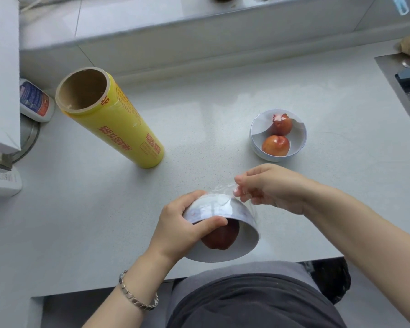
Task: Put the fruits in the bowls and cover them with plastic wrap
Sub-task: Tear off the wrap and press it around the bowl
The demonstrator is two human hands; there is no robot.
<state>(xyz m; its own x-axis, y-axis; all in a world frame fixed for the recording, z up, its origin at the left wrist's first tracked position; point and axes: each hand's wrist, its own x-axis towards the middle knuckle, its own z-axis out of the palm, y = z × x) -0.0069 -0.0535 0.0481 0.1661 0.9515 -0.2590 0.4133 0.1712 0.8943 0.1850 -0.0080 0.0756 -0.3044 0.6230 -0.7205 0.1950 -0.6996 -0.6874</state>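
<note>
Far beyond and to the left of your left hand, a white bottle lies by the tabletop edge. Closer in, still left of that hand, the yellow plastic wrap roll stands on end, its cardboard core open toward you. Your left hand, a bracelet on its wrist, grips the near bowl: fingers curl round its outside and the thumb crosses its rim. The bowl is tipped with its mouth facing you, and a red fruit sits inside, just under your thumb. Your right hand, just right of the bowl, pinches a crumpled piece of clear film against the bowl's outer wall. Beyond your right hand, apart from it, the second bowl rests on the tabletop and holds two red fruits.
</note>
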